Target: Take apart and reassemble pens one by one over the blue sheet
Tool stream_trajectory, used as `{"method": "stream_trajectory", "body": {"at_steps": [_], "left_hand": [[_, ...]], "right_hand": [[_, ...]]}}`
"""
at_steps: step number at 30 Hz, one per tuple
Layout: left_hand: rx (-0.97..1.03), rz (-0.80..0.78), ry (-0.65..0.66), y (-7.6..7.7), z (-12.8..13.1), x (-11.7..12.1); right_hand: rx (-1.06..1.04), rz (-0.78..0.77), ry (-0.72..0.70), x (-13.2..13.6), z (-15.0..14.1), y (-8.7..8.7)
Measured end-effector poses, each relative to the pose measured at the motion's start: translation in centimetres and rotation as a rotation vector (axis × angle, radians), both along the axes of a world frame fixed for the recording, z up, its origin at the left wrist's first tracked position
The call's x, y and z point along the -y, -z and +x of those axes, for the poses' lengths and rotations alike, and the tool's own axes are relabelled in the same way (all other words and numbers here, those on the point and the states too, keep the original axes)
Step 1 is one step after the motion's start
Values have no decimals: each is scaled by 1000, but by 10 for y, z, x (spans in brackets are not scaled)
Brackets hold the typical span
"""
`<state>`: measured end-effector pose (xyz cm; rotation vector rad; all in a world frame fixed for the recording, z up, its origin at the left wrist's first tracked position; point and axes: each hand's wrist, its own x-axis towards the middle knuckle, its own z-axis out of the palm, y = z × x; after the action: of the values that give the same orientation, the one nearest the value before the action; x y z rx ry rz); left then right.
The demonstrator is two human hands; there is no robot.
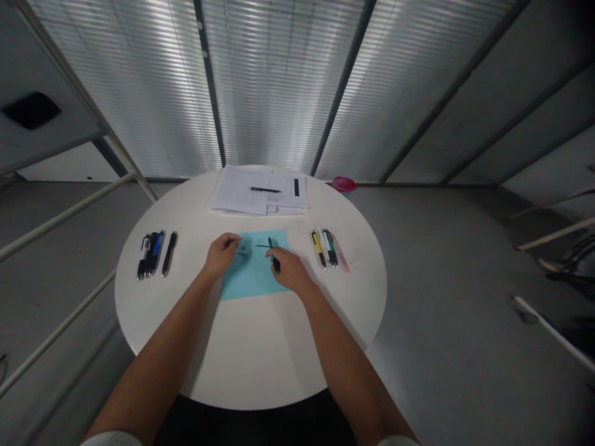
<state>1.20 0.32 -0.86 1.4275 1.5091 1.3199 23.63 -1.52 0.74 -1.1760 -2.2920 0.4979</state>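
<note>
Your right hand (289, 270) holds a black-and-green plastic pen (275, 263) in a closed grip, with a thin dark rod (263, 246) at its upper end. Your left hand (222, 255) is pinched narrow; you cannot tell whether it holds anything. Both hands are over a pale blue paper sheet (255, 279) on a round white table (251, 353). Grouped pens (149, 254) lie left of the sheet, further pens (326, 249) right of it, and stacked printed papers (242, 192) beyond it.

On the blue paper sheet (255, 267), the right hand (289, 270) is covering part of a green-and-black pen (274, 262), and a small dark mark (242, 250) beside the left hand (222, 254) is appearing too blurred to identify.
</note>
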Motion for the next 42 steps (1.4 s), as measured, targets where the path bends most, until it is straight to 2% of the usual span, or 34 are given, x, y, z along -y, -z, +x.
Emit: {"method": "stream_trajectory", "body": {"at_steps": [11, 15, 19, 22, 25, 28, 31, 35, 42], "left_hand": [[14, 21, 2, -2, 0, 2], [-113, 85, 14, 0, 2, 5], [-282, 201, 57, -3, 6, 10], [-377, 273, 114, -9, 10, 15], [-435, 278, 166, -13, 16, 19], [-442, 300, 244, -14, 23, 22], [-435, 293, 285, -15, 29, 24], [-353, 266, 274, -17, 34, 26], [-256, 241, 311, -18, 36, 28]], "right_hand": [[-151, -14, 40, -2, 3, -3], [-219, 7, 45, -1, 1, -6], [-301, 28, 98, -1, 1, -7], [-430, -43, 127, -2, -1, -6], [-588, -155, 127, -1, -6, -4], [-635, -198, 123, 1, -11, -3], [-608, -162, 151, 1, -13, -3], [-612, -135, 169, 0, -14, -3], [-784, -289, 95, -2, -21, 3]]}}
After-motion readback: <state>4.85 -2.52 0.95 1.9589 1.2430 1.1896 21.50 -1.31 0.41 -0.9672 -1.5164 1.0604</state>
